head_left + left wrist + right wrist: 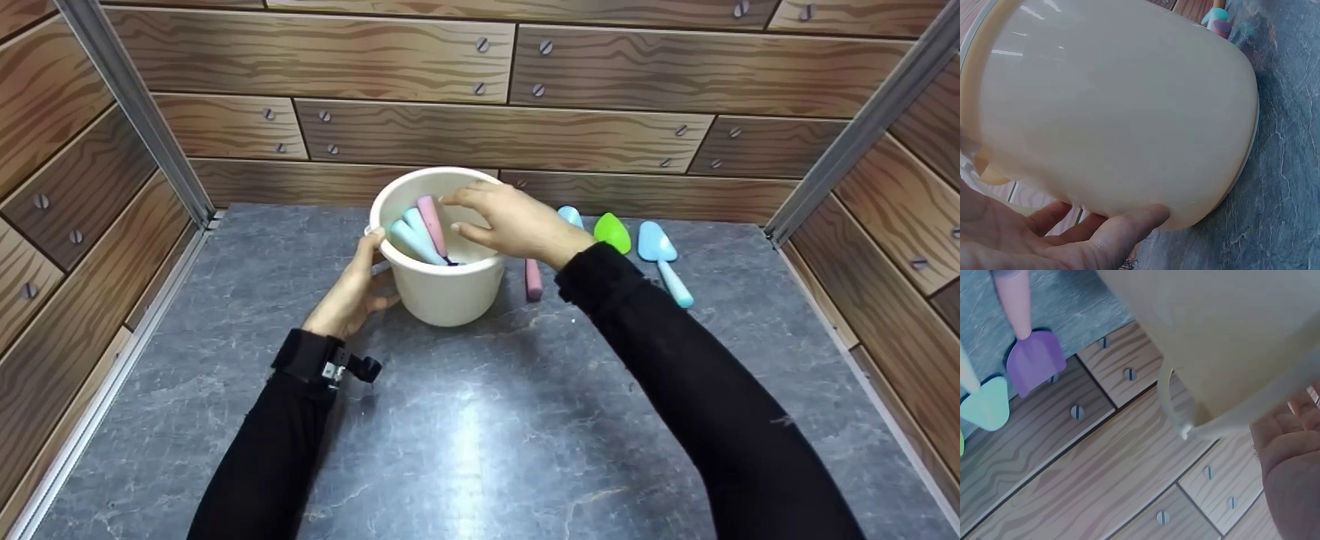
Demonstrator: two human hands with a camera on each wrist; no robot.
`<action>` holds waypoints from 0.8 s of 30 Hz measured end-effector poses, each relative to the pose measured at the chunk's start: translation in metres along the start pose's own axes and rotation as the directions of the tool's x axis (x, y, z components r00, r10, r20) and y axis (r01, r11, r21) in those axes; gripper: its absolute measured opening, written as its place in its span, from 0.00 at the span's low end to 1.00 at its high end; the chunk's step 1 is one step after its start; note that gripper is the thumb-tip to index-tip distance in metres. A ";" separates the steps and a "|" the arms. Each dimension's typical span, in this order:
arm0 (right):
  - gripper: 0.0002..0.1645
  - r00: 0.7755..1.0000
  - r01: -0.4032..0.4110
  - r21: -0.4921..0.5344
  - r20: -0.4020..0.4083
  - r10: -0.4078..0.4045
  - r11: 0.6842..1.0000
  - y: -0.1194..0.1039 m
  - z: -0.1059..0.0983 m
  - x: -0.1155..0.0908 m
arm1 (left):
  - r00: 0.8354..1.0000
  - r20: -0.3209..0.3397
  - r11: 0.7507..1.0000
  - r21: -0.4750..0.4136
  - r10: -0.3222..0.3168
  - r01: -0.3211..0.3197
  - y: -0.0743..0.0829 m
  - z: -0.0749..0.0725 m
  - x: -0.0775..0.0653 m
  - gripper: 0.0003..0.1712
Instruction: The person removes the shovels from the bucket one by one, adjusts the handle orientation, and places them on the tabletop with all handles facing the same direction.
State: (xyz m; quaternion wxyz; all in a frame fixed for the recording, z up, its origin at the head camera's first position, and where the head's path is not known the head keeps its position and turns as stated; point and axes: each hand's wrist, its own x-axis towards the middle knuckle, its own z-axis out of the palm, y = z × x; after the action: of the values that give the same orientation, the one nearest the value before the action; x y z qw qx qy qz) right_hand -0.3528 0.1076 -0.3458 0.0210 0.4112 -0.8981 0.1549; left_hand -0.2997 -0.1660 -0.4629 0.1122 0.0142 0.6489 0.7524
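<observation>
A cream plastic bucket point(448, 296) stands upright near the back wall. Inside it lean two light blue handles point(416, 238) and a pink handle point(431, 225); their lower ends are hidden. My left hand point(351, 289) holds the bucket at its left side, with the thumb point(1129, 228) along the wall and other fingers partly hidden behind it. Over the bucket's right rim reaches my right hand point(517, 221), fingers extended and apart, nothing visible in its grasp. In the right wrist view this hand point(1297, 467) is partly covered by the rim.
Right of the bucket lie a blue toy shovel point(658, 244), a green blade point(613, 232), another blue blade point(570, 216) and a pink handle point(533, 281). The right wrist view shows a purple-bladed shovel point(1036, 360). Wood-patterned walls point(420, 60) enclose the grey surface point(450, 420).
</observation>
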 end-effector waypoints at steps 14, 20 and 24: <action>0.33 1.000 -0.009 0.031 0.030 0.008 0.999 -0.009 0.020 0.024 | 1.000 -0.002 1.000 -0.006 -0.013 0.013 0.001 0.002 0.001 0.51; 0.35 0.999 0.006 0.077 0.035 -0.008 0.997 0.001 0.042 0.042 | 1.000 0.008 1.000 -0.005 -0.012 0.012 0.001 0.000 0.000 0.51; 0.34 0.997 -0.027 0.069 0.071 0.022 0.997 -0.023 0.034 0.042 | 1.000 0.008 1.000 -0.005 -0.011 0.011 0.002 0.001 0.000 0.51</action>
State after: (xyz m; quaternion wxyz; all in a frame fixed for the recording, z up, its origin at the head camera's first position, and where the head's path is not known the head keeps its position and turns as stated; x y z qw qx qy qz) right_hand -0.3603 0.0529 -0.3651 -0.0267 0.4059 -0.8972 0.1719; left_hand -0.2996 -0.1658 -0.4610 0.1190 0.0132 0.6468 0.7532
